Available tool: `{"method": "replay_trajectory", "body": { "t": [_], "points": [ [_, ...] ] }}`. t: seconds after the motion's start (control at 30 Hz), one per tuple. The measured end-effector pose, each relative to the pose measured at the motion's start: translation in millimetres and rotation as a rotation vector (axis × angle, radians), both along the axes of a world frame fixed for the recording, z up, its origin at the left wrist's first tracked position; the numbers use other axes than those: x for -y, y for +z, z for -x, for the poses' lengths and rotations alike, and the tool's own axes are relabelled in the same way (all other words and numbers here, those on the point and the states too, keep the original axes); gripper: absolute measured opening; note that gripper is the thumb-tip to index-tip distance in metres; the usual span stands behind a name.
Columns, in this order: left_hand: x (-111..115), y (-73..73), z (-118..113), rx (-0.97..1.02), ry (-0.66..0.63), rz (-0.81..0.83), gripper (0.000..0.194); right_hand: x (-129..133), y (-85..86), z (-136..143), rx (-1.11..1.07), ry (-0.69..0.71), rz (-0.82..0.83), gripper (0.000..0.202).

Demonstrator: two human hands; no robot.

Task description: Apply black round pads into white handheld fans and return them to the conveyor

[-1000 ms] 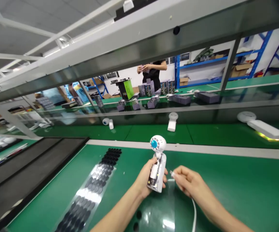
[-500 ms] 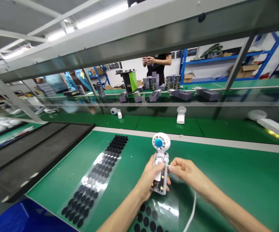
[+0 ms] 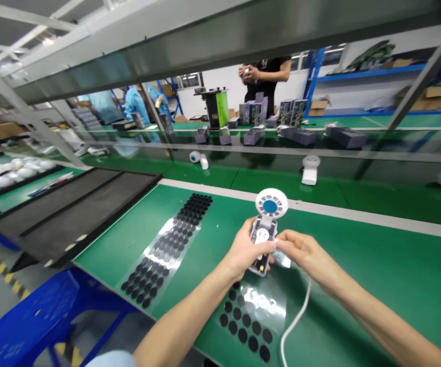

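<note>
Our left hand (image 3: 243, 250) grips the small white handheld fan with blue hub (image 3: 267, 224) above the green mat (image 3: 358, 275); right hand (image 3: 304, 252) fingers pinch together at its open handle, white cable (image 3: 295, 321) trailing below.

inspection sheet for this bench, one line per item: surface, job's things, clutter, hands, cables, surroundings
surface: green bench mat with a white stripe along its far edge.
job's things: small white fan with a blue hub, handle casing open; held upright above the mat.
clutter: long sheet of black round pads to the left; a second pad sheet under the hands; dark trays further left.
hands: left hand grips the fan's handle; right hand pinches at the handle's open side.
cables: white cable runs from the right hand toward the near edge.
surroundings: two other white fans on the far belt, purple boxes, blue stool, a person standing opposite.
</note>
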State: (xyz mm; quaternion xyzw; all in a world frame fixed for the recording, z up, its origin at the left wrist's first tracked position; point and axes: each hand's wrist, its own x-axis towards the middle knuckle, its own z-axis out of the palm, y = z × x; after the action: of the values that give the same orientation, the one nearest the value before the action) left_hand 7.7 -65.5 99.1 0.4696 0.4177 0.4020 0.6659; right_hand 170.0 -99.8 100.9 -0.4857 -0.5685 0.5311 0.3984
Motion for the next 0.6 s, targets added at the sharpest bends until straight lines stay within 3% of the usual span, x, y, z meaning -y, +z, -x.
{"method": "replay_trajectory", "body": {
  "t": [0.1, 0.17, 0.23, 0.33, 0.47, 0.6],
  "points": [
    [-28.6, 6.3, 23.4, -0.003, 0.331, -0.088, 0.052, 19.4, -6.3, -18.3, 0.117, -0.166, 0.028, 0.032],
    [-44.8, 7.5, 36.3, -0.005, 0.452, -0.101, 0.043, 29.6, -12.7, -19.0, 0.161, -0.146, 0.031, 0.031],
    [-53.3, 3.6, 36.7, -0.012, 0.413, -0.085, 0.041, 34.1, -20.2, -3.4, 0.249, -0.023, -0.039, 0.024],
    [-54.9, -12.1, 15.1, -0.025, 0.244, -0.031, 0.044, 29.6, -30.1, 37.3, 0.535, 0.114, -0.248, 0.015],
    [-53.7, -33.9, -12.6, -0.055, 0.105, 0.009, 0.050, 20.0, -45.3, 71.1, 0.815, 0.110, -0.466, 0.013],
    [-52.3, -36.2, -13.1, -0.130, 0.091, -0.037, 0.057, 20.4, -79.0, 74.1, 0.869, 0.103, -0.594, 0.013]
  ]
}}
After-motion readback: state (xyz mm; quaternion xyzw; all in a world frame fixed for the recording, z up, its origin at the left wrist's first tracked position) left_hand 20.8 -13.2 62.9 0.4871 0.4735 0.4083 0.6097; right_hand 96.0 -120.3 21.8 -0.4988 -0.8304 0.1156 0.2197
